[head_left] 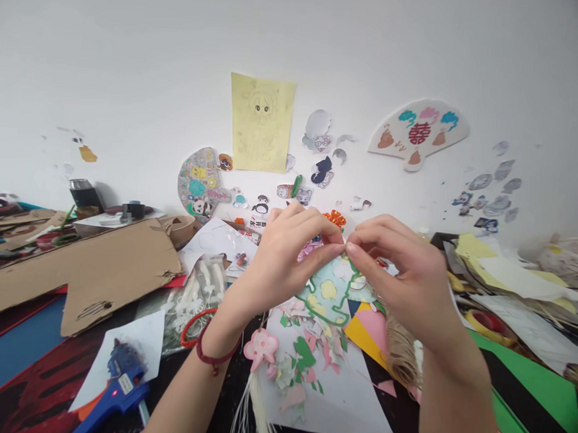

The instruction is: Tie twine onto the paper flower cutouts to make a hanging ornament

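My left hand [300, 249] and my right hand [395, 266] meet at the centre, thumbs and forefingers pinched close together at the top of a pale green cutout [331, 288] with a dark green outline and yellow patches. The cutout hangs below the fingertips; the fine piece between them is too small to make out. Under it lies a white sheet [329, 403] strewn with pink and green paper scraps [304, 354]. A pink flower-shaped piece [261, 348] with a cream tassel [254, 410] is beside my left wrist.
A blue glue gun [125, 388] rests at the lower left, near brown cardboard [119, 266] and a bag of white tassels [202, 286]. Right of centre are a twine roll [402, 349] and green sheets [535, 387]. Paper drawings [262, 123] hang on the wall.
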Demonstrator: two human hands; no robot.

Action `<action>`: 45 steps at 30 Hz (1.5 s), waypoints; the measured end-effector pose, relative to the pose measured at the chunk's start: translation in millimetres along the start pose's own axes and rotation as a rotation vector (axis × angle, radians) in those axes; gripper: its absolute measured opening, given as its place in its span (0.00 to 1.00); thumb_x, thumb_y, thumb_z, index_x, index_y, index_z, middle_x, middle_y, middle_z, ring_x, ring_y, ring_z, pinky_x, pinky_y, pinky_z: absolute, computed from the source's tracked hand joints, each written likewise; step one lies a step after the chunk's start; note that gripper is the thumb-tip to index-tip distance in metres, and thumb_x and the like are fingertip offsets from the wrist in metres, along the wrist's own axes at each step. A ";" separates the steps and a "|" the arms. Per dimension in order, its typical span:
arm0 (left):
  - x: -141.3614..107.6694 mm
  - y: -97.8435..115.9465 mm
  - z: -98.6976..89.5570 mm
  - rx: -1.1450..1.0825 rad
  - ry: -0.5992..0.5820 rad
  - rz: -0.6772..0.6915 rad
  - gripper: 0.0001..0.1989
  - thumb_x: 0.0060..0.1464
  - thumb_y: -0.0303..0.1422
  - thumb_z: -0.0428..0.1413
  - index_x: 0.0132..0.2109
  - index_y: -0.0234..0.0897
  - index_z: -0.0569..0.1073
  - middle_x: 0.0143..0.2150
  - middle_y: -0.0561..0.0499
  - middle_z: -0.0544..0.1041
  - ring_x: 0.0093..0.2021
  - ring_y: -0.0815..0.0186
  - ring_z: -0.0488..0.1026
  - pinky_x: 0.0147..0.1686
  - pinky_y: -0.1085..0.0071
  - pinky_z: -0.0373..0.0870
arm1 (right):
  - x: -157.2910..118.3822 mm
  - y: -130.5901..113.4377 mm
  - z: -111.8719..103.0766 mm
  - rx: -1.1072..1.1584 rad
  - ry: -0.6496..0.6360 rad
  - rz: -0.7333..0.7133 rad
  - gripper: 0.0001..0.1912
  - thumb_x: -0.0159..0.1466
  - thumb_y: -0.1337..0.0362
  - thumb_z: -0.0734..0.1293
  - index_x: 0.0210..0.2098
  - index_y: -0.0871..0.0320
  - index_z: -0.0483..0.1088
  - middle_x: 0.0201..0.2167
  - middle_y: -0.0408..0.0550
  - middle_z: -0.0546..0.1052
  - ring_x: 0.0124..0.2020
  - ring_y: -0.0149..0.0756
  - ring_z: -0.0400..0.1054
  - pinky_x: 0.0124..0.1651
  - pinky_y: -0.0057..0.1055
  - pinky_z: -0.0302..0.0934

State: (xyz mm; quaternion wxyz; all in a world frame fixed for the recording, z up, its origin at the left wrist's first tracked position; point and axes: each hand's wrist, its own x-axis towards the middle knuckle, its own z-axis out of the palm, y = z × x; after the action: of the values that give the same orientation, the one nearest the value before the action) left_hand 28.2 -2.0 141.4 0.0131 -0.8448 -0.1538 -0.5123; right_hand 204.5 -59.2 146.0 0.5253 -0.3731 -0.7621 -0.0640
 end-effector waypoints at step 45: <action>2.6 0.1 10.1 -0.170 0.064 0.090 0.10 0.67 0.33 0.49 0.36 0.37 0.68 0.33 0.52 0.71 0.35 0.68 0.65 0.40 0.68 0.63 | -0.5 -1.8 -0.3 0.101 -0.002 0.000 0.06 0.65 0.71 0.66 0.31 0.56 0.69 0.31 0.42 0.69 0.30 0.27 0.63 0.29 0.27 0.59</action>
State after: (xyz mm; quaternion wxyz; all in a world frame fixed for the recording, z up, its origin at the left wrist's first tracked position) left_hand 38.1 0.4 138.9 -0.0309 -0.8320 -0.0713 -0.5493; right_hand 203.6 -61.0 146.3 0.5428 -0.3463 -0.7648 -0.0249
